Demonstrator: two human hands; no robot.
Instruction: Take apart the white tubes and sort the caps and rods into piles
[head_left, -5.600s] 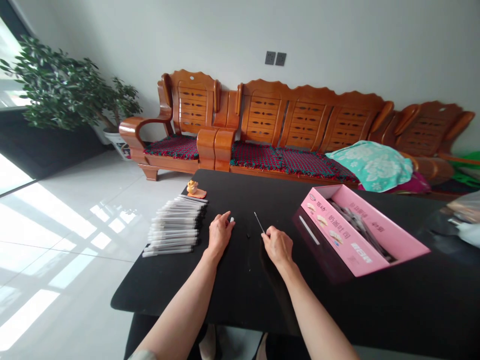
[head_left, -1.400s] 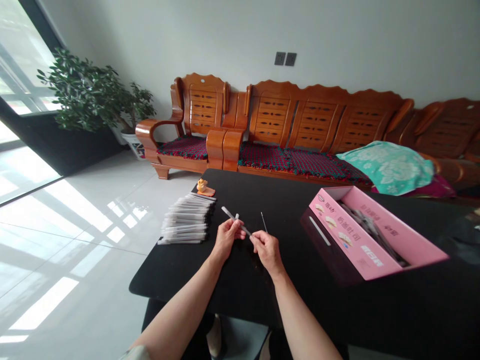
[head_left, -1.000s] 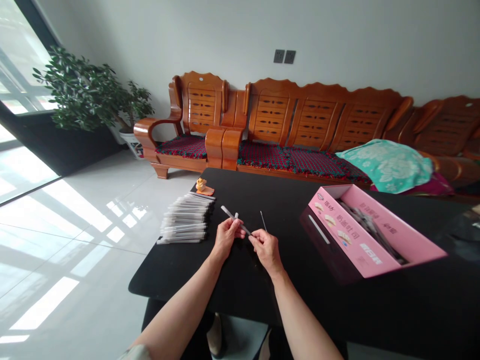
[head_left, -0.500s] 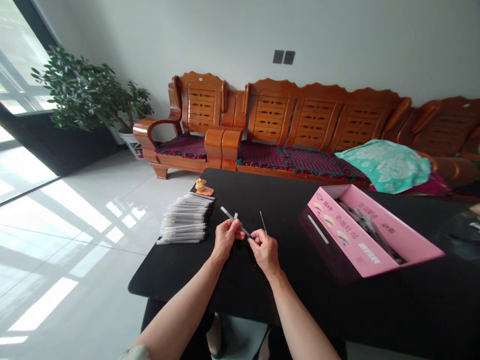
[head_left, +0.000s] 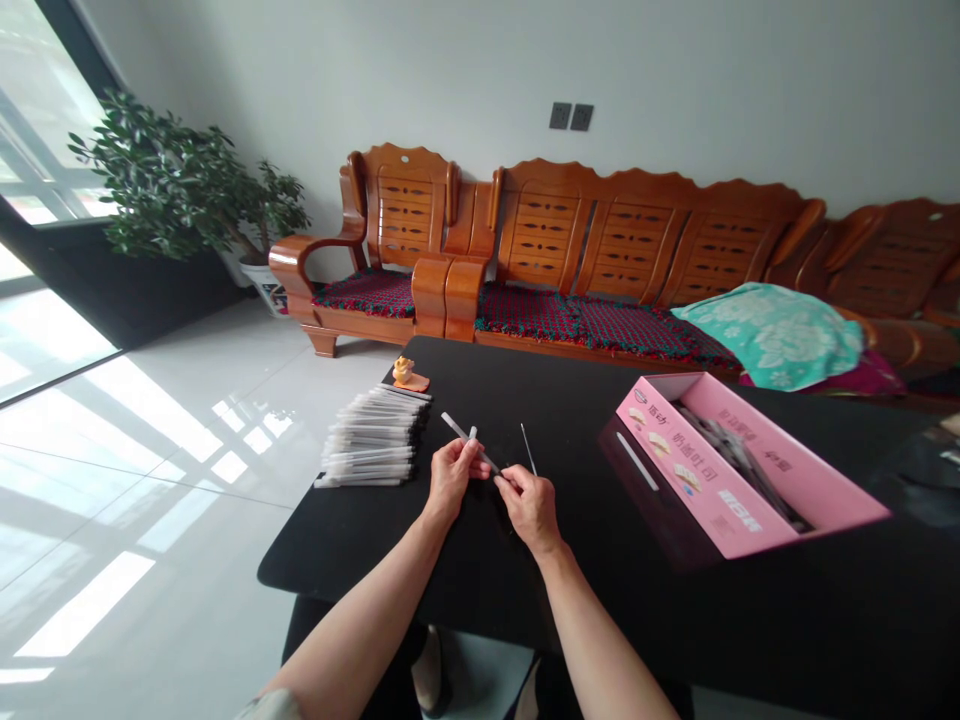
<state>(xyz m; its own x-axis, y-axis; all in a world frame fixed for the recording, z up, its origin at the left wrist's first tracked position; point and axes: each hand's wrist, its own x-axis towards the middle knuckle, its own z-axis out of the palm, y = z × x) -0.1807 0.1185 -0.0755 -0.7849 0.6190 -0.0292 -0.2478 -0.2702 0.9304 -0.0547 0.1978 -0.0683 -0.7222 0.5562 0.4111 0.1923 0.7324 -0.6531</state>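
Observation:
My left hand point(head_left: 452, 472) is closed around a slim, whitish translucent tube point(head_left: 454, 425) that slants from upper left to lower right. The fingertips of my right hand point(head_left: 531, 503) pinch its darker lower end. Behind my right hand a thin dark rod point(head_left: 527, 445) juts upward; whether those fingers hold it too, I cannot tell. To the left lies a stack of similar whitish tubes point(head_left: 371, 437), side by side, with dark ends facing right. One loose white tube point(head_left: 637, 462) rests beside the pink box point(head_left: 679, 470).
The black table point(head_left: 352, 560) bears the pink box on the right, with dark slender pieces point(head_left: 739, 450) inside. A small orange figurine point(head_left: 405, 372) stands behind the stack. Beyond the table is a wooden sofa point(head_left: 637, 230) with a turquoise cloth point(head_left: 780, 330); a potted plant point(head_left: 187, 190) stands left.
The view has shifted very slightly. Both hands keep their hold on the slim tube, with hardly any visible movement.

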